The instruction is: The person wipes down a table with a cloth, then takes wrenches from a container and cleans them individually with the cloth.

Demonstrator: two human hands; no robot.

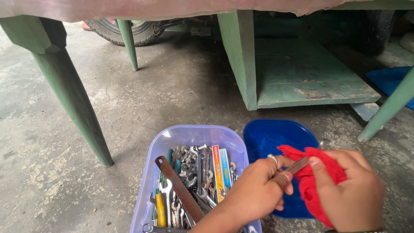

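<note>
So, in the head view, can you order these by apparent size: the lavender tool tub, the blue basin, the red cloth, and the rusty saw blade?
1. Lavender tool tub, largest.
2. Blue basin, though the hands hide part of it.
3. Red cloth and rusty saw blade: unsure. The cloth is bunched in the right hand, and the blade's lower end is hidden.

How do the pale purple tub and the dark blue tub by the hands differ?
The pale purple tub is translucent and packed with wrenches and a rusty saw blade; the dark blue tub is opaque, and its visible part looks bare. The purple one sits left, under the left hand; the blue one sits under the red rag in the right hand. Both are plastic and stand on the concrete floor.
</note>
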